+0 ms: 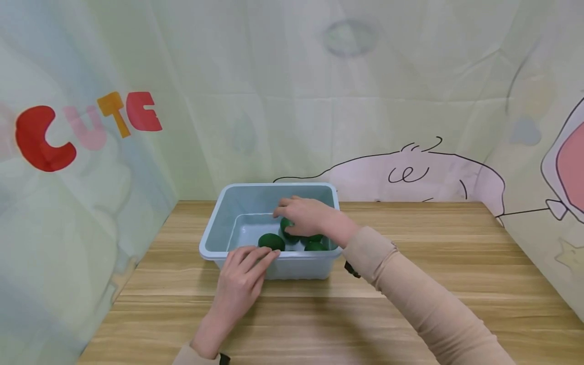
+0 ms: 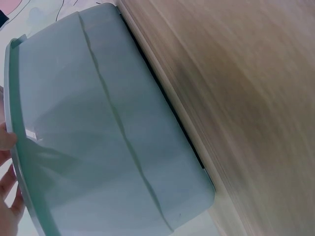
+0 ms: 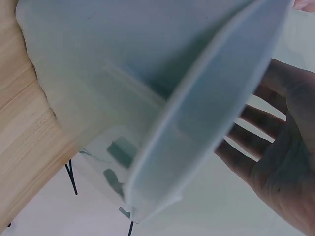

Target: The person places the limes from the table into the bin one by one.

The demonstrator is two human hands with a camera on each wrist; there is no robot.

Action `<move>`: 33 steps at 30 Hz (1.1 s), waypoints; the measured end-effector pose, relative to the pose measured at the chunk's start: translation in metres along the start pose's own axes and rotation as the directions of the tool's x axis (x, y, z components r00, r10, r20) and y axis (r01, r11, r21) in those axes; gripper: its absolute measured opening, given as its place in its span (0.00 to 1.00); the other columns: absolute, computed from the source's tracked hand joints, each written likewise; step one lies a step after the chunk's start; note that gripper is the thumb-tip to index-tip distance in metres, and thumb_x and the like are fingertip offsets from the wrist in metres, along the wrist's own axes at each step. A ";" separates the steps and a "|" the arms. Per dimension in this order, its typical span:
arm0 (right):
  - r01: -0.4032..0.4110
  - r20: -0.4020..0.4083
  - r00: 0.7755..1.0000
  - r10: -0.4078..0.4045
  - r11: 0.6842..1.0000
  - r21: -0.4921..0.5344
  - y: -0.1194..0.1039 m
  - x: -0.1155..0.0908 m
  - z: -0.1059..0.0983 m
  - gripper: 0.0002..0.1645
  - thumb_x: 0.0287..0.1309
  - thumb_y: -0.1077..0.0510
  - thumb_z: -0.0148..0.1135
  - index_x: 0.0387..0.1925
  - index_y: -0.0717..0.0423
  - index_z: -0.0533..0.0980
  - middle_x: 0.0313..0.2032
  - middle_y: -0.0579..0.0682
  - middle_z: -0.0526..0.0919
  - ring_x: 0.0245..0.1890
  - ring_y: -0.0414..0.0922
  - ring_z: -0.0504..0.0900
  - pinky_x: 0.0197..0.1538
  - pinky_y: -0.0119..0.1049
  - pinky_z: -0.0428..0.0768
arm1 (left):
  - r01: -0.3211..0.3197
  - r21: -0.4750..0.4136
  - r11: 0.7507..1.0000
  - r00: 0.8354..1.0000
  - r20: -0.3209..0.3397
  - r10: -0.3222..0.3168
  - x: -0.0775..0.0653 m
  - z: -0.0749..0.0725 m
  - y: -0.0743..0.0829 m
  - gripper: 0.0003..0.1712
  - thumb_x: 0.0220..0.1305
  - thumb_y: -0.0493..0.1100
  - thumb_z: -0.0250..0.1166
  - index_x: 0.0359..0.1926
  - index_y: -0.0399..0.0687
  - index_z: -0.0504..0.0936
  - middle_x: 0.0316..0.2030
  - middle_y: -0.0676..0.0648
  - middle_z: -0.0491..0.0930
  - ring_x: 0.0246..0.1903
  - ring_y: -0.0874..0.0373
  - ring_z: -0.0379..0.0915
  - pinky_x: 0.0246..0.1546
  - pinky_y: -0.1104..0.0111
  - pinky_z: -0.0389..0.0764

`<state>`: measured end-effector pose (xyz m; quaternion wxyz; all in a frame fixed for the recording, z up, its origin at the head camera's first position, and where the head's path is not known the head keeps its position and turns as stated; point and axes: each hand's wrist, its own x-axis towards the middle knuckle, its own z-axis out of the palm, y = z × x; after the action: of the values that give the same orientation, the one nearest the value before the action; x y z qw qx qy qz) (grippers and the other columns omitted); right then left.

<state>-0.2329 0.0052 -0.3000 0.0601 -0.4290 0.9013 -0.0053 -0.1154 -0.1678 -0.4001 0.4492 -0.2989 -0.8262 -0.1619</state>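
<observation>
A light blue plastic bin (image 1: 294, 266) stands on the table, seen from outside in both wrist views. Several dark green oval fruits (image 1: 271, 242) lie inside it, most toward the right half. My right hand (image 1: 307, 215) reaches down into the bin, its thumb and fingers around one green fruit (image 1: 287, 230). From the right wrist, the hand (image 3: 285, 147) shows beyond the bin's rim (image 3: 192, 132), which hides the fingertips. My left hand (image 1: 242, 274) rests on the near rim, fingertips right at its edge beside the nearest fruit. Part of those fingers (image 2: 7, 184) shows at the left wrist view's edge.
The wood-grain tabletop (image 1: 433, 263) extends around the bin on both sides and in front. Behind and to the sides hangs a pale printed curtain (image 1: 228, 61) with coloured letters and cartoon drawings. The bin's walls rise around the fruits.
</observation>
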 end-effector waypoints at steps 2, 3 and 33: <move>-0.001 -0.007 1.000 0.002 1.000 0.009 0.001 -0.002 0.000 0.25 0.64 0.53 0.58 0.62 0.47 0.72 0.62 0.48 0.72 0.62 0.49 0.72 0.61 0.43 0.75 | 0.006 0.002 1.000 1.000 0.016 -0.006 -0.001 -0.001 0.000 0.22 0.76 0.43 0.42 0.48 0.49 0.85 0.41 0.50 0.84 0.42 0.52 0.74 0.45 0.58 0.74; -0.002 -0.009 1.000 0.002 1.000 0.012 0.001 -0.003 0.000 0.25 0.64 0.53 0.58 0.62 0.47 0.72 0.62 0.48 0.72 0.62 0.49 0.72 0.61 0.43 0.75 | 0.009 0.004 1.000 1.000 0.024 -0.009 -0.001 -0.001 0.000 0.23 0.76 0.44 0.42 0.49 0.49 0.85 0.41 0.50 0.84 0.42 0.52 0.74 0.46 0.58 0.74; 0.016 -0.198 0.980 0.016 0.987 0.159 0.015 -0.041 0.001 0.23 0.63 0.54 0.59 0.59 0.52 0.74 0.59 0.51 0.76 0.60 0.50 0.74 0.61 0.44 0.75 | -0.044 0.029 0.999 0.998 0.044 0.043 0.008 -0.008 0.000 0.20 0.73 0.42 0.46 0.46 0.48 0.86 0.39 0.49 0.84 0.40 0.51 0.75 0.41 0.58 0.75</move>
<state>-0.2190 0.0466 -0.2977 0.0042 -0.4202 0.8995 -0.1200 -0.1137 -0.1690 -0.3889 0.4390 -0.3136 -0.8314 -0.1331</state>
